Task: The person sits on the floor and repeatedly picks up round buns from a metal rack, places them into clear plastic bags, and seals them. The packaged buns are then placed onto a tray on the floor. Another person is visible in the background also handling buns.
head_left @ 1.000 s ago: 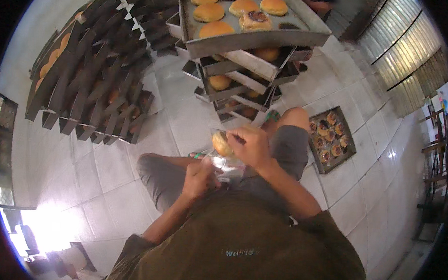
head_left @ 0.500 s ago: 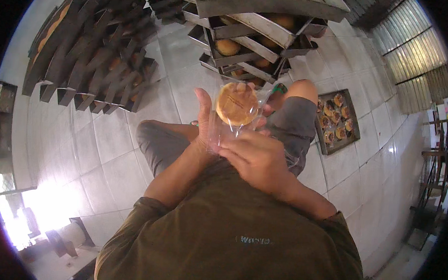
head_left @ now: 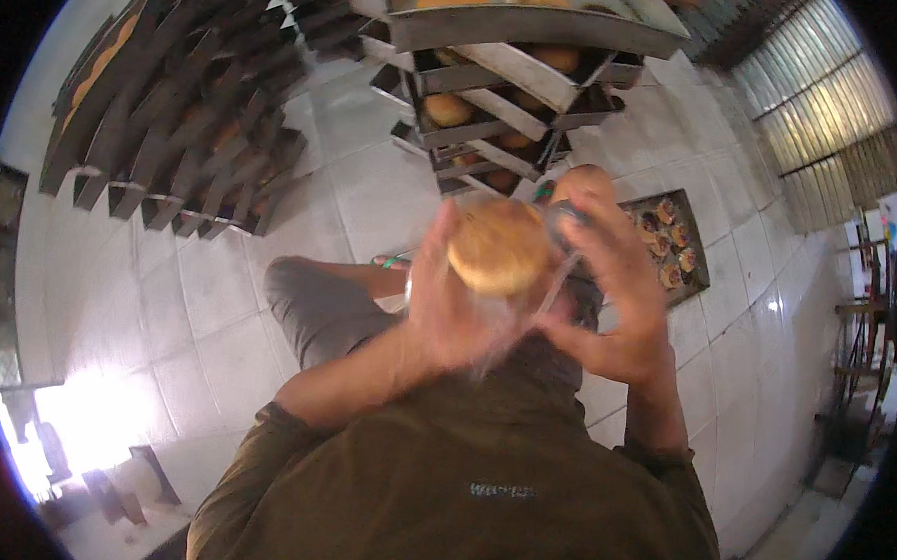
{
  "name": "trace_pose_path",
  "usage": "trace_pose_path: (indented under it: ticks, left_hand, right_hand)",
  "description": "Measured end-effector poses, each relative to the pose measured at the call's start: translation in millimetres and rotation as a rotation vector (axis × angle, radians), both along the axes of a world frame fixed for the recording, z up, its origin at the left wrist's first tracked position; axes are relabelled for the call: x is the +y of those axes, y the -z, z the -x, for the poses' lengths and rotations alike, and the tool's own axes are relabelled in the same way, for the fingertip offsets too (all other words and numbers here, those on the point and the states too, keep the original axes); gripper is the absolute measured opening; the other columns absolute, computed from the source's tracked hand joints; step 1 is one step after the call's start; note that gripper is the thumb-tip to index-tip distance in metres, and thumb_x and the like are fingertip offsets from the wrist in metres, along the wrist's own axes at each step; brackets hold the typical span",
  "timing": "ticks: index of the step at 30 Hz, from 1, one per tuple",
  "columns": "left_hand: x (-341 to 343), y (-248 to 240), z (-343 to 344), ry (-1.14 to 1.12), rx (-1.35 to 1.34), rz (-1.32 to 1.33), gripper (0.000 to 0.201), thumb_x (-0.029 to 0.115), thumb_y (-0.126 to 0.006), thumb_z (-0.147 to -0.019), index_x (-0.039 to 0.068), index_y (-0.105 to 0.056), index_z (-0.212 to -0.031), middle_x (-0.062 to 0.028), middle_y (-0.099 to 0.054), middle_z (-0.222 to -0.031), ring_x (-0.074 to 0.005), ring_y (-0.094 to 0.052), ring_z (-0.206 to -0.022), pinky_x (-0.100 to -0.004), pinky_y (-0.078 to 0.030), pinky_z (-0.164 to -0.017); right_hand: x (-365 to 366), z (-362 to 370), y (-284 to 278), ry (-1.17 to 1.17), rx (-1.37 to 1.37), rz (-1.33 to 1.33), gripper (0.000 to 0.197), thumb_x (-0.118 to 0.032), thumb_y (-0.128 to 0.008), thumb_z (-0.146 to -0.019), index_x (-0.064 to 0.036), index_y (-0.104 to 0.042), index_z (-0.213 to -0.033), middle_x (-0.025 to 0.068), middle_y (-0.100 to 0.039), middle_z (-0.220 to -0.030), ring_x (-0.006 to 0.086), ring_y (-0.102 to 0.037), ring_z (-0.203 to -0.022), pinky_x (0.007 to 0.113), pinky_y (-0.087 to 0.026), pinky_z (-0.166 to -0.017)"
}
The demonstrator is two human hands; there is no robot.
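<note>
A round golden-brown bun (head_left: 498, 247) in a clear plastic bag sits over my left hand (head_left: 442, 310). That palm is turned up, with the thumb along the bun's left side and the fingers hidden underneath. Motion blurs the bag's edges. My right hand (head_left: 623, 298) is to the right of the bun, thumb and fingers spread wide, its thumb close to the bag's lower right edge. Near the right fingertips is a small dark thing (head_left: 566, 215); whether they touch it I cannot tell.
Ahead, crisscrossed metal trays (head_left: 540, 29) rise in a stack with buns in them. More dark trays (head_left: 175, 118) are stacked at the far left. Right of my leg, a tray of small topped pastries (head_left: 670, 245) lies on the tiled floor (head_left: 207, 310), partly behind my right hand.
My right hand has left the bag's lower edge, moved right and spread its fingers. The bun has shifted slightly right and down, with my left hand still beneath it.
</note>
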State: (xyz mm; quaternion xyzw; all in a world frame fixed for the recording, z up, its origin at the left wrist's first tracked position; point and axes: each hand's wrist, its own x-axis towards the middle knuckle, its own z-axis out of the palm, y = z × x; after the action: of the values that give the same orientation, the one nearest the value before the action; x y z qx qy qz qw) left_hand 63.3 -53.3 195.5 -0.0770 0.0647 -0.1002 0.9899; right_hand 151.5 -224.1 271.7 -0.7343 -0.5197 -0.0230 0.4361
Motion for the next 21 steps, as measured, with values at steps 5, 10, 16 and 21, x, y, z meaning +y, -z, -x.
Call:
trace_pose_path:
  ticks: [5,10,16,21]
  left_hand:
    - [-25.7,3.0,12.9,0.085,-0.123,-0.424,0.108,0.085,-0.046,-0.084,0.009,-0.025,-0.158,-0.0141,-0.037,-0.158,-0.031,-0.036,-0.146,-0.0544,-0.029,-0.118]
    - [-10.5,93.0,-44.0,0.159,0.089,-1.35,0.046,0.029,-0.074,-0.094,-0.004,-0.065,-0.124,-0.012,-0.071,-0.11,-0.0193,-0.066,-0.1,-0.034,-0.051,-0.09]
    - [-16.5,94.4,-68.8,0.067,0.124,-1.348,0.029,0.023,-0.076,-0.092,-0.004,-0.071,-0.104,-0.0043,-0.069,-0.09,-0.0105,-0.063,-0.076,-0.0264,-0.053,-0.071]
    - [-0.7,73.9,-55.7,-0.055,0.152,-1.438,0.024,0.017,-0.077,-0.09,-0.003,-0.071,-0.1,-0.0062,-0.07,-0.094,-0.0125,-0.064,-0.083,-0.0266,-0.054,-0.077]
  right_hand:
    - [-40.8,-8.6,30.2,0.027,0.26,0.062,0.049,-0.024,-0.084,-0.079,-0.0033,-0.068,-0.12,0.0141,-0.073,-0.114,0.0256,-0.07,-0.105,0.042,-0.048,-0.1]
    - [-71.7,-23.8,124.3,0.344,0.928,0.12,0.039,-0.023,-0.075,-0.092,0.0039,-0.069,-0.12,0.0103,-0.074,-0.103,0.011,-0.066,-0.09,0.028,-0.053,-0.082]
    - [-65.4,-58.2,136.3,0.419,1.039,-0.024,0.028,-0.018,-0.073,-0.091,0.0034,-0.075,-0.109,0.0049,-0.074,-0.09,0.0092,-0.065,-0.081,0.025,-0.052,-0.075]
    - [-74.7,-47.0,138.6,0.474,1.046,-0.335,0.013,-0.012,-0.076,-0.085,0.0004,-0.072,-0.086,0.0016,-0.067,-0.077,0.0066,-0.057,-0.069,0.023,-0.044,-0.062]
